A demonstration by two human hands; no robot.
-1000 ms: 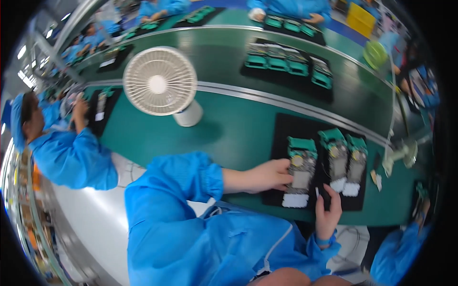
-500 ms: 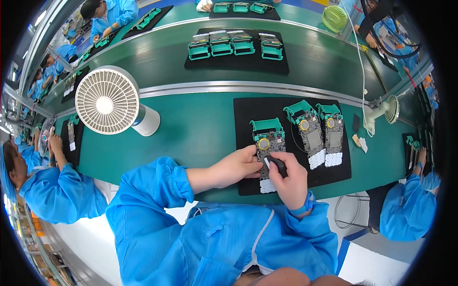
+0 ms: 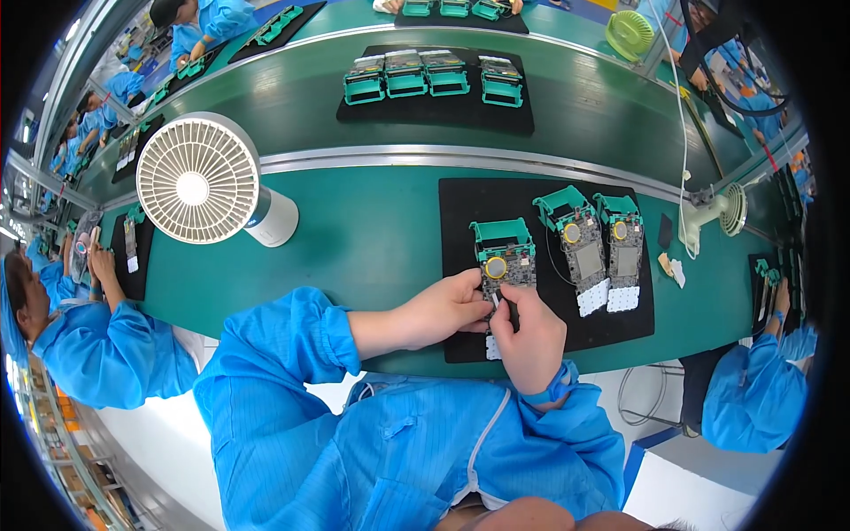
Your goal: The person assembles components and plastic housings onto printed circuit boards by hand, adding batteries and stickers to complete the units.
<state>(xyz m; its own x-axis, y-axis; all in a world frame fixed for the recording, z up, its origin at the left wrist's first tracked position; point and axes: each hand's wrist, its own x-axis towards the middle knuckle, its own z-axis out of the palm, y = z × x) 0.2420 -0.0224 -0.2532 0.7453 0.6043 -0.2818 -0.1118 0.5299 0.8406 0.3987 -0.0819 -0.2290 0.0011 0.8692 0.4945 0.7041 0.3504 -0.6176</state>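
Observation:
A circuit board [image 3: 522,273] with a yellow-rimmed round cell and a green plastic frame [image 3: 502,232] at its far end lies on a black mat [image 3: 549,341]. My left hand [image 3: 434,311] grips the board's left edge, thumb and fingers closed on it. From the right, my right hand [image 3: 537,341] pinches a small black tool [image 3: 513,311] against the middle of the board. A narrow white strip shows beside its tip; the fingers hide most of the tool. To the right lie two more such boards, the nearer one [image 3: 588,261] and the farther one [image 3: 626,257], each with a white keypad-like end.
A white fan [image 3: 276,221] stands left on the green table [image 3: 372,221]. At the mat's right are a dark block [image 3: 665,232], paper scraps [image 3: 673,269] and a small fan [image 3: 708,215]. Beyond a metal rail, green-framed units [image 3: 405,75] sit on another mat. Co-workers sit at both sides.
The view has shifted slightly. My right hand has tilted more upright, its fingers now covering more of the black tool. My left hand keeps its hold on the board.

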